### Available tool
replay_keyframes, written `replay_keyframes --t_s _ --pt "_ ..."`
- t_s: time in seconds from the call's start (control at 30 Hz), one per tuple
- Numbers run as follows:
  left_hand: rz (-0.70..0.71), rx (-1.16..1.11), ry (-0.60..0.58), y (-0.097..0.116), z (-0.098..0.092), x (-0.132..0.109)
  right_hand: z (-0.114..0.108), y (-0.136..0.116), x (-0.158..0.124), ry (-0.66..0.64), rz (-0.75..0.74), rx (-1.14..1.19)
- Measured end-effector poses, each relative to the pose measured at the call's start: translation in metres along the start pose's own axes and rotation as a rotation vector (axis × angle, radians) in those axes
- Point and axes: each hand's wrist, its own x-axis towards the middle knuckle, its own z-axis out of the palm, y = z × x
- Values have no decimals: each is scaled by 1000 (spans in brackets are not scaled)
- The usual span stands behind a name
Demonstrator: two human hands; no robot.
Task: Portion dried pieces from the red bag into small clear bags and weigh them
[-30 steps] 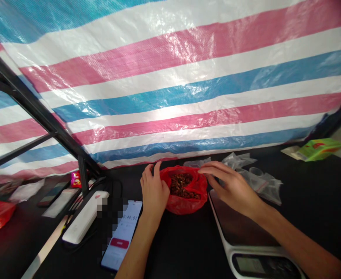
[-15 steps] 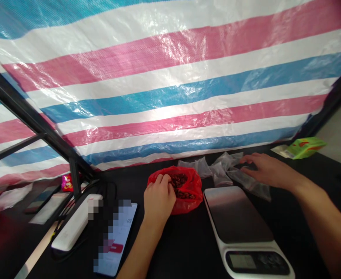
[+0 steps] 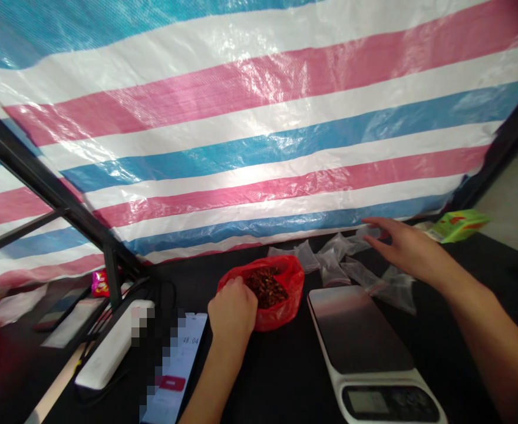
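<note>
Gently, my left hand [image 3: 232, 309] curls its fingers into the red plastic bag [image 3: 280, 315] of small dry brown bits [image 3: 266, 288], holding some or none, I cannot tell; my right hand [image 3: 411, 250] hangs wide open over thin clear plastic bags [image 3: 336, 259]

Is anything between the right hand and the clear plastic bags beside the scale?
Nothing visible: the right hand is spread just above and beside the clear plastic bags, with no object between them.

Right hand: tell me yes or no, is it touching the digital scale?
No, the right hand is stretched out over the clear plastic bags, apart from the digital scale.
</note>
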Motion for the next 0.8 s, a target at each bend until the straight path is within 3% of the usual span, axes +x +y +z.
replay_keyframes --t_s 0.07,0.17,0.23,0.3,0.37,0.43,0.5,0.6,0.8 --pt "176 -143 147 1 1 -3 -9 -31 3 68 -32 114" --pt "528 -469 342 9 5 -12 -12 -84 -3 76 -227 302" --pt "632 -659 396 17 9 -20 -7 -112 -12 -38 -272 370" --pt "700 -705 409 25 13 -27 0 -129 -20 -161 -307 397" --pt "778 -668 461 29 17 -31 6 -132 -23 -199 -328 343" --pt "835 -630 499 29 20 -31 11 -122 -21 -158 -317 259" --pt "852 -629 527 27 23 -29 15 -107 -17 -140 -292 226" --pt "832 -664 581 24 25 -27 18 -95 -11 -219 -300 236" --pt "821 -666 581 22 28 -25 36 -112 -13 -274 -315 -126"
